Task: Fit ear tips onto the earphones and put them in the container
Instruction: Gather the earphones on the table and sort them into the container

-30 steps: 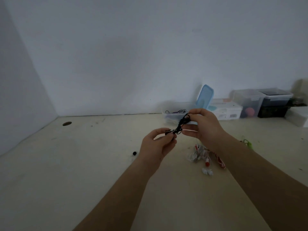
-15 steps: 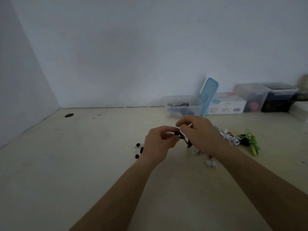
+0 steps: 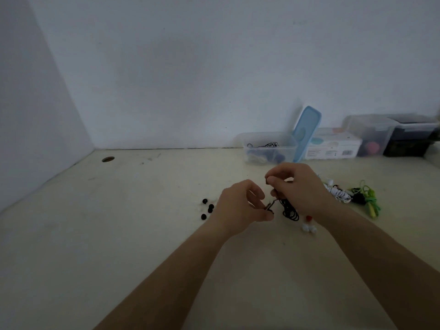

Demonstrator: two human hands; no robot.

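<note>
We hold the black earphones (image 3: 289, 209) just above the bench (image 3: 142, 234), a little right of its middle. Our left hand (image 3: 240, 206) pinches one end of the cord between thumb and curled fingers. Our right hand (image 3: 300, 186) is closed on the other end, with a small dark piece nipped at its fingertips; whether a tip already sits on it, we cannot tell. The coiled cord hangs between and below the two hands, and we cannot tell if it touches the bench.

Three black ear tips (image 3: 210, 208) lie loose on the bench just left of our left hand. White ear tips (image 3: 308, 227) lie near our right wrist, beside a small red piece (image 3: 309, 217). Bundled white earphones (image 3: 338, 192) and green earphones (image 3: 367, 198) lie to the right.

The clear container (image 3: 269, 148) stands open at the far edge against the wall, with cords inside and its blue lid (image 3: 306, 133) leaning at its right side. A white carton (image 3: 333, 148) and storage boxes (image 3: 390, 136) follow along that edge towards the far right corner. A round hole (image 3: 108, 159) marks the far left corner.
</note>
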